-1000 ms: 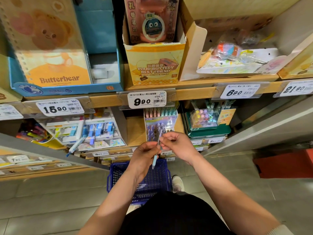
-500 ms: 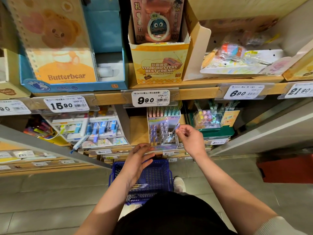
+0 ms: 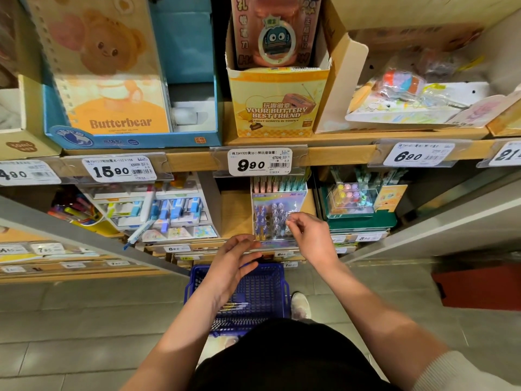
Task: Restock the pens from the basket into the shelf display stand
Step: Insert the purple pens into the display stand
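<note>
- At the lower shelf [image 3: 236,215], the right grip [image 3: 310,238] is against the front of the display stand [image 3: 277,198]. Thumb and forefinger are pinched on the top of a pen [image 3: 285,227], as far as the blur allows.
- Change noted: one second ago both hands held this pen above the basket [image 3: 197,280]. Half a second ago it slanted into the stand from the right hand alone. It now stands upright among the other pens in the front rows.
- Finding: the pen appears seated. Only the let-go remains for this piece.
- The left grip [image 3: 231,261] is released, its fingers loose and spread, and it holds nothing. It has come off the pen and now hovers over the far rim of the basket, blurred.
- The basket sits on the floor [image 3: 84,320] directly below the shelf, at the person's feet. A few remaining pens [image 3: 236,306] lie across its bottom, just beside the left wrist.
- Progress: restocking is under way but not finished, since stock remains in the basket. The left hand looks best placed to take the next piece.
- Risk: the front rows are closely packed. A hasty withdrawal of the right hand could tilt the neighbouring pens.
- Also observed: a stray blue pen [image 3: 141,232] hangs out of the neighbouring rack to the left, well apart from the stand. A price tag [image 3: 259,162] reading 9.90 is fixed on the shelf edge above it.
</note>
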A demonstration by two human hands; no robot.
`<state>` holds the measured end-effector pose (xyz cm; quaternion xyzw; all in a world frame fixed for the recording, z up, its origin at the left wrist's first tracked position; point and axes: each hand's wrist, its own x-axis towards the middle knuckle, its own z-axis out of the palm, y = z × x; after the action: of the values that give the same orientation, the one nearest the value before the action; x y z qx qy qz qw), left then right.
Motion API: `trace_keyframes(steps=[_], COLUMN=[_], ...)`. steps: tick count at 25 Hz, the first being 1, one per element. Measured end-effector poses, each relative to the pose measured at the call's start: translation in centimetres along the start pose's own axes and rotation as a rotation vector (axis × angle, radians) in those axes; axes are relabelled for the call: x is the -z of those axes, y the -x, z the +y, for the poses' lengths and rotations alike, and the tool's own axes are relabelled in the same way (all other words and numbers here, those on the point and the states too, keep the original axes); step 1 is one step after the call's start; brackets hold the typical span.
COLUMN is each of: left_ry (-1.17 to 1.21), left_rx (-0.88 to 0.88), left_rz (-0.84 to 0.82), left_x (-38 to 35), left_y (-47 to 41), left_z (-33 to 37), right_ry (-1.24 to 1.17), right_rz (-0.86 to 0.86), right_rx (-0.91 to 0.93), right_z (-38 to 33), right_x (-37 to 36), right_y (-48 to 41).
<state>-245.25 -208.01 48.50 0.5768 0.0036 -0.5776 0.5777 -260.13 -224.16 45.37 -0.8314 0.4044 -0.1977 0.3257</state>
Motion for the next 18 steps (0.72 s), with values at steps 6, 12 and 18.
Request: trace_keyframes(steps=[6, 12, 18], left_ry=[-0.002, -0.006, -0.011], left_rx=[0.011, 0.016, 0.028], left_rz=[0.007, 0.017, 0.016], left_x=[0.0, 0.3, 0.5], left_y=[-0.1, -0.2, -0.1], left_z=[0.0, 0.4, 0.5], right_ry=[0.078, 0.141, 0.140], right_rz=[-0.102, -0.163, -0.193], right_rx=[-0.056, -0.122, -0.174], right_z=[1.4, 2.0, 2.0], right_x=[-1.1, -2.2, -2.5], right_y=[0.3, 0.2, -0.1])
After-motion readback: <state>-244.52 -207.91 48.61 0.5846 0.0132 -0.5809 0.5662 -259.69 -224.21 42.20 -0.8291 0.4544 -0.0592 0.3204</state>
